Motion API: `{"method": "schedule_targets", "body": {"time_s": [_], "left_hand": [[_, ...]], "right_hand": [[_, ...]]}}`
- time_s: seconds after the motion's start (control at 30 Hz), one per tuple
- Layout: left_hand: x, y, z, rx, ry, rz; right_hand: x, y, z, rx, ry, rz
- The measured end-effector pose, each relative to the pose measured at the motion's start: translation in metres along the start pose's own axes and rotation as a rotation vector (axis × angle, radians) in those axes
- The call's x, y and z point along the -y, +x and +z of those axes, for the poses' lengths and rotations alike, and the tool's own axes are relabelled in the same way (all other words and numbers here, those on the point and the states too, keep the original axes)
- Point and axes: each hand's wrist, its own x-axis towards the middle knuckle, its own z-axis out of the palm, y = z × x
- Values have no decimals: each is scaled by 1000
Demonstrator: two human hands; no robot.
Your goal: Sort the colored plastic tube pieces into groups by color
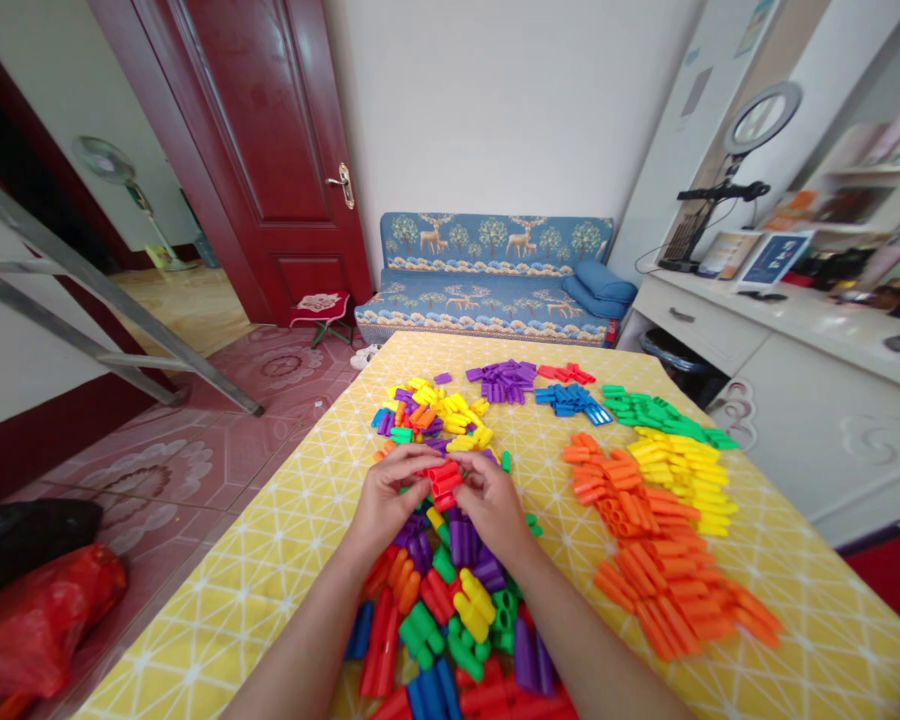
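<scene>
Between the fingertips of my left hand (395,492) and my right hand (493,500) are red plastic tube pieces (444,482), gripped from both sides. The fingers of both hands are closed on them, above the table. Below and around my wrists lies a mixed pile of joined tube pieces, among them a yellow piece (475,603), a green piece (422,633), a purple piece (463,538) and a long red piece (379,645). Just beyond my hands is another mixed heap, with many yellow tubes (454,412). My forearms hide part of the near pile.
Colour-sorted heaps lie on the yellow patterned tablecloth (285,560): orange (652,550), yellow (686,475), green (660,413), blue (570,400), purple (504,380) and red (568,373). A blue sofa (487,290) stands beyond, a white cabinet (810,390) right, a metal ladder (120,290) left.
</scene>
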Motion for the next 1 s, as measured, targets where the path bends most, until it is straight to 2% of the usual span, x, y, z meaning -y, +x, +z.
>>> {"method": "schedule_targets", "body": {"time_s": [0.17,0.33,0.53,0.8,1.0], "left_hand": [[4,0,1,83,152,94],[9,-2,-3,115,230,114],[8,-1,-3,105,256,110],[10,0,-2,-51,1,-78],[12,-1,-2,0,-166,-290]], "right_hand": [[2,1,-5,74,158,151],[5,-1,-7,131,373,157],[3,-2,0,119,282,152],[4,-1,0,90,294,101],[4,-1,1,107,313,74]]}}
